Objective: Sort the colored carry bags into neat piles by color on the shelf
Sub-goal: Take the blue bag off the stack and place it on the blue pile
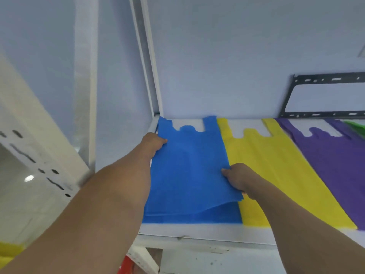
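A blue carry bag [187,171] lies on top of a blue pile at the left end of the white shelf [197,232]. My left hand [153,142] grips its upper left edge. My right hand [238,179] pinches its lower right side, and that corner is lifted off the bags below. To the right lie a yellow pile [266,165], then a purple pile [331,165]. A bit of green bag [357,126] shows at the far right edge. All piles lie flat with handles toward the wall.
A black metal bracket [324,95] leans against the wall behind the purple pile. A white perforated shelf upright [39,167] stands at the left. Yellow material [7,254] shows at the bottom left corner, something red [128,265] below the shelf.
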